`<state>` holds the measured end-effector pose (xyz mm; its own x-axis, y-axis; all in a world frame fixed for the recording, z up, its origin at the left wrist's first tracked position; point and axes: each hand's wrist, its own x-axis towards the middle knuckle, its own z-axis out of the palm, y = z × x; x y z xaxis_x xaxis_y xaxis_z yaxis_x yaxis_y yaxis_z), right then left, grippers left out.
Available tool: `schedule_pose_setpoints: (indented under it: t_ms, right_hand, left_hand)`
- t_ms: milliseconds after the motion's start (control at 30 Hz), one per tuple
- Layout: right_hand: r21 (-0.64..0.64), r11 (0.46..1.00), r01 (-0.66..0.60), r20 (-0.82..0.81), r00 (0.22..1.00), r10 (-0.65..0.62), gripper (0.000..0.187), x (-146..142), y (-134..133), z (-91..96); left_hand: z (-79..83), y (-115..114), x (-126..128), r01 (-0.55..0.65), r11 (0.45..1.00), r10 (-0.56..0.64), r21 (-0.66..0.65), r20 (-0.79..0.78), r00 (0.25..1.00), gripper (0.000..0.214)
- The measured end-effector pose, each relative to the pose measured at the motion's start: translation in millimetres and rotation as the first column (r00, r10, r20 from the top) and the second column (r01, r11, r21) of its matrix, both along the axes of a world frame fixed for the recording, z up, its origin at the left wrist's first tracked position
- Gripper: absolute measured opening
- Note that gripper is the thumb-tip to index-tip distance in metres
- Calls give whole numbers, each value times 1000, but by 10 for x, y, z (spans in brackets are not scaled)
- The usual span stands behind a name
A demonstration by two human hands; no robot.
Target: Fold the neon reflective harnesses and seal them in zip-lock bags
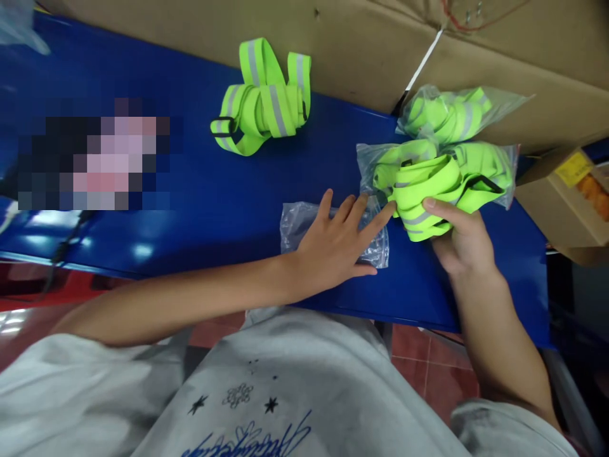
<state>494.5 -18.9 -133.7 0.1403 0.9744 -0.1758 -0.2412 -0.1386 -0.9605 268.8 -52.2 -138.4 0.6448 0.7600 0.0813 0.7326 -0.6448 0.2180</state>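
My right hand (464,238) grips a folded bundle of neon-yellow reflective strap (425,193) with grey stripes and black buckles, thumb on top. My left hand (335,244) lies palm down with fingers spread over a clear plastic bag (297,222), which looks flat. Its index finger reaches close to the strap bundle; whether it touches cannot be made out. Just behind the held bundle are bagged reflective straps (490,162), and another bagged strap (442,117) sits farther back. A loose reflective strap bundle (266,108) with a black buckle rests at the back middle of the table.
The blue table (190,171) is backed by a large cardboard box (333,38). A small open carton (561,197) stands at the right. At the left lies a blurred-out item (104,152) with a black cable (66,241); a clear plastic piece (21,28) is at the far left corner.
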Motion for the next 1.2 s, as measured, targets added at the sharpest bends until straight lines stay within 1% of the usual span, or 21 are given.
schedule_pose_setpoints:
  t_ms: [67, 133, 200, 300, 367, 433, 500, 533, 633, 700, 767, 833, 900, 1000, 1067, 1200]
  right_hand:
    - [4, 1000, 11, -5, 1000, -11, 51, 2, -1, 14]
    - [3, 1000, -2, -10, 1000, 2, 51, 21, 5, 30]
    - [-1, 999, -42, -7, 999, 42, 53, 48, 8, 43]
    - [-37, 993, -115, 23, 993, 116, 60, 83, -6, 47]
    - [-81, 978, -193, 53, 979, 198, 61, 96, -30, 41]
    - [-128, 950, -284, 97, 950, 297, 60, 101, -59, 32]
    - [-164, 927, -336, 150, 921, 360, 56, 103, -85, 23]
    - [-173, 925, -339, 178, 913, 368, 55, 104, -96, 21]
    - [-158, 944, -288, 257, 911, 321, 56, 106, -117, 19]
    - [-120, 956, -269, 287, 912, 293, 55, 111, -124, 17]
    - [-93, 954, -286, 318, 899, 301, 52, 121, -126, 14]
    - [-87, 950, -300, 388, 868, 309, 47, 130, -124, 14]
    - [-114, 943, -313, 475, 816, 328, 44, 128, -121, 25]
    - [-147, 919, -365, 554, 740, 382, 41, 92, -127, 61]
    - [-119, 925, -361, 597, 719, 357, 37, 51, -138, 83]
    - [-42, 947, -319, 651, 710, 268, 34, -6, -160, 50]
  left_hand:
    - [-15, 48, -15, -9, 1000, 8, 29, 38, 999, 96]
    - [10, 107, -93, -38, 997, 31, 72, 87, 996, 91]
    - [47, 165, -183, -53, 991, 38, 119, 128, 991, 90]
    - [76, 238, -258, -43, 985, 16, 165, 160, 987, 88]
    - [67, 272, -265, -36, 987, 9, 158, 167, 986, 88]
    - [45, 295, -259, -20, 991, -2, 131, 166, 986, 91]
    - [23, 309, -257, 39, 993, -56, 111, 155, 986, 90]
    - [13, 315, -259, 80, 991, -94, 104, 146, 985, 88]
    - [-9, 330, -272, 172, 980, -184, 104, 126, 975, 82]
    - [-27, 340, -277, 178, 976, -194, 126, 130, 972, 81]
    - [-47, 348, -276, 170, 969, -197, 180, 145, 970, 83]
    - [-63, 349, -269, 149, 962, -188, 229, 155, 970, 85]
    - [-64, 341, -255, 143, 958, -184, 249, 152, 971, 86]
    - [-41, 318, -230, 220, 944, -249, 246, 94, 964, 85]
    - [-26, 305, -213, 260, 929, -283, 264, 52, 958, 85]
    - [-34, 298, -165, 230, 917, -246, 325, 8, 969, 84]
